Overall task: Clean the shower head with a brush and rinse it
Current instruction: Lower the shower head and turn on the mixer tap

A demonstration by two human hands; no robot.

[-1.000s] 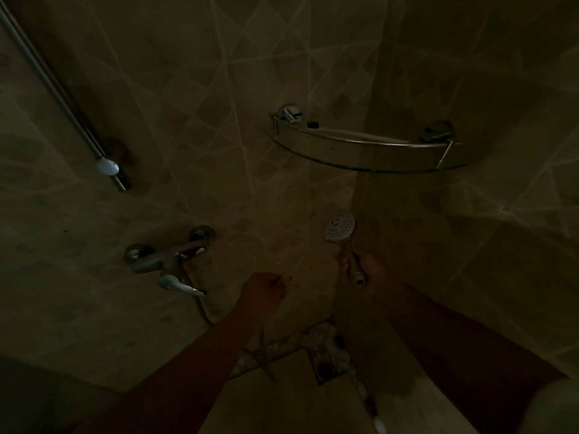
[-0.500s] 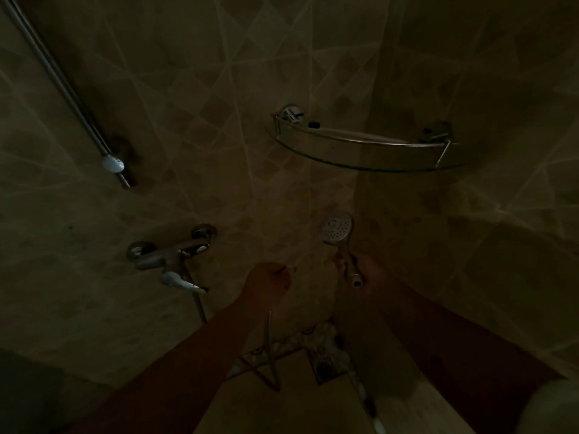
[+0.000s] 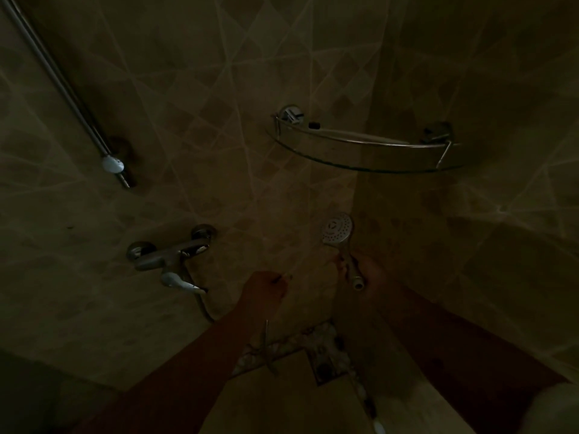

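The tiled wall [image 3: 194,89] filled most of the dim view, meeting a second wall at a corner on the right. A curved glass shelf [image 3: 360,158] with a metal rail spanned that corner. A long metal rail [image 3: 53,76] ran slantwise down the left wall and ended at a pale round fitting. Below it, the tap [image 3: 170,258] was fixed to the wall with its lever pointing down and to the right. On the floor near the corner sat a square drain [image 3: 327,364].

The right hand [image 3: 365,270] was curled round the handle of the shower head [image 3: 338,230], held upright close to the corner, below the shelf, its spray face turned toward the camera. The left hand [image 3: 266,289] was closed into a fist just left of it, apart from it; something thin showed at its knuckles, too dark to tell what.
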